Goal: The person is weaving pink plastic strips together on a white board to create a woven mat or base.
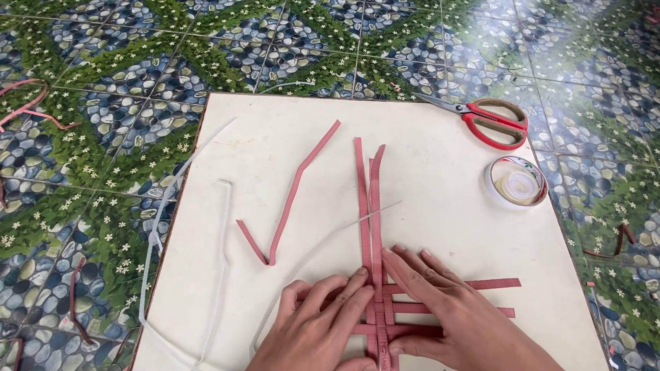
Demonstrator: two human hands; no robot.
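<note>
On the cream board surface (440,165), low centre, sits the pink strip weave (379,302): long uprights run away from the person, cross strips point right. Left hand (316,323) and right hand (440,309) press flat, fingers (405,268) extended and slightly spread, gripping nothing; likely risk is loose crossings sliding askew if pressure lifts.
</note>
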